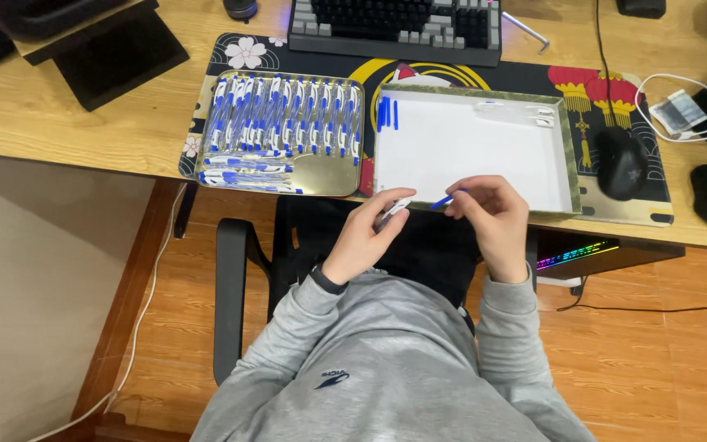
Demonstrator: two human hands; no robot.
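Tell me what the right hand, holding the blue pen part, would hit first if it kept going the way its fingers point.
The right hand points left toward the left hand, so it would probably meet the white pen barrel held there first, though depth is unclear.

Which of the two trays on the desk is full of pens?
The left tray, the gold one, holds rows of blue-and-white pens. The right tray has a white bottom and is almost bare, with only a few blue pieces in its far left corner.

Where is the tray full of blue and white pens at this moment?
In the head view, the gold tray of pens lies on the desk mat, left of the white-lined tray, below the keyboard.
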